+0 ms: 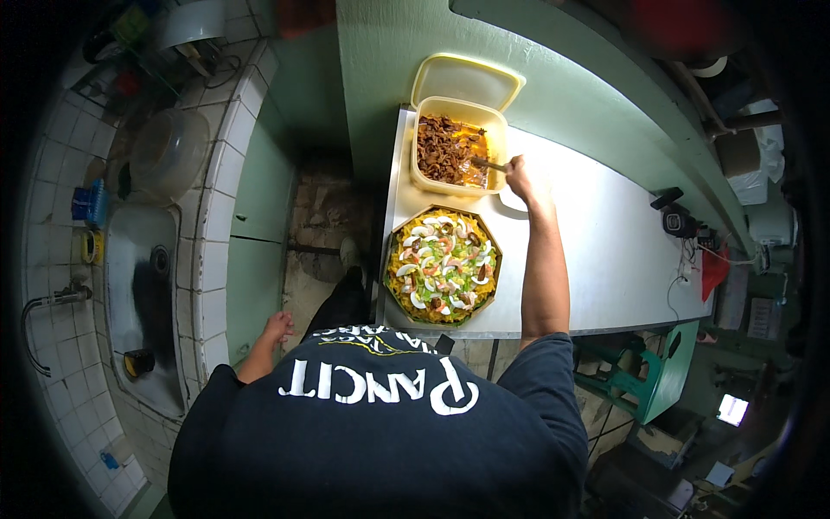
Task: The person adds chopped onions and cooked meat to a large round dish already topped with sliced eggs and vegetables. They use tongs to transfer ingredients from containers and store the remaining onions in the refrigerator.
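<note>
My right hand (520, 179) grips the handle of a slim brownish utensil (491, 164) over a pale yellow plastic tub (418, 180). Its far end reaches into the dark brown meat pieces (439, 147) and orange oily sauce; that end is too small to tell a spoon from tongs. Just nearer to me sits an octagonal tray (494, 244) of yellow noodles (406, 251), topped with egg slices, chopped greens and shrimp-like pieces. My left hand (277, 329) hangs low at my side, away from the table, with loosely bent fingers and nothing visible in it.
The tub's lid (471, 73) leans against the green wall behind the white table (588, 233). A black device with cables (679, 225) stands at the table's right end. Below is a green plastic stool (648, 381). On my left are a tiled counter (216, 216) and sink (173, 329).
</note>
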`<action>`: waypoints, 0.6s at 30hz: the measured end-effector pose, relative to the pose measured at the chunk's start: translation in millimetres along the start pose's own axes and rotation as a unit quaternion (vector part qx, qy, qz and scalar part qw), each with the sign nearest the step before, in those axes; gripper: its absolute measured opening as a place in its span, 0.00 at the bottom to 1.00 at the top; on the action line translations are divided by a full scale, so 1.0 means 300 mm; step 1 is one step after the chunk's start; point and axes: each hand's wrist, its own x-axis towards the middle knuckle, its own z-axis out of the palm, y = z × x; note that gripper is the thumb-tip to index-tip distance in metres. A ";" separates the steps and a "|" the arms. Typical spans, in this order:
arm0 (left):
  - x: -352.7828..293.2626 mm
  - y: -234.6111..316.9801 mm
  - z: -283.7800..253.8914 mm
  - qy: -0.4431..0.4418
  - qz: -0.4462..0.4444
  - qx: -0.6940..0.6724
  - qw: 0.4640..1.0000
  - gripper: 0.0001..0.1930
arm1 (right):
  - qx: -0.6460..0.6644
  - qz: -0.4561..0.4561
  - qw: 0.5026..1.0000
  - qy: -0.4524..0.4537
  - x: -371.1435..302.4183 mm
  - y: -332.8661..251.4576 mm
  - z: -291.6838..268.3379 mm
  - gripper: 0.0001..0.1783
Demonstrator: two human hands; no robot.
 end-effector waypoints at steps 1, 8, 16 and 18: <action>-0.033 0.032 0.012 0.001 -0.007 0.004 1.000 0.20 | -0.026 0.011 1.000 0.008 -0.009 -0.011 -0.026 0.15; -0.078 0.121 0.020 -0.009 -0.025 -0.001 1.000 0.19 | -0.045 0.025 0.993 0.106 0.014 0.051 0.152 0.15; -0.091 0.061 0.020 -0.001 -0.029 -0.023 0.999 0.17 | 0.054 0.000 0.998 0.042 -0.106 -0.077 -0.038 0.16; -0.083 0.044 0.020 -0.002 -0.022 -0.016 1.000 0.17 | 0.046 -0.019 0.998 0.034 -0.131 -0.071 -0.024 0.16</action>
